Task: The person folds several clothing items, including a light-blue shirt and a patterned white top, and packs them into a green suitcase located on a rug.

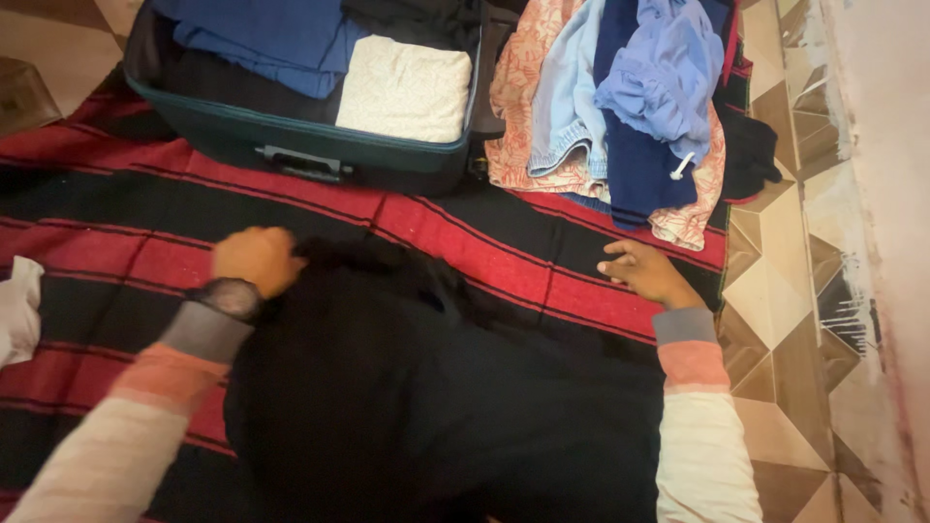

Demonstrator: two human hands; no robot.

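Left hand (257, 260) clenched on the upper left corner of a black garment (426, 387), knuckles up, dark wristwatch (226, 296) on the wrist. Right hand (644, 271) pressed down at the garment's upper right edge, fingers bent and spread, nothing clearly gripped. Garment spread flat on a red-and-black striped blanket (436, 228), between the two hands, long axis hard to tell: upper edge running left to right from hand to hand, rest reaching down toward the wearer and out of view. Beyond the hands, an open dark-green suitcase (291, 136) with folded blue cloth (276, 39) and a folded cream piece (405, 89) inside. Right of it, a loose heap of clothes (620, 107), orange-patterned and blue. White cloth (17, 310) at the far left edge. Patterned tile floor (785, 291) along the right.
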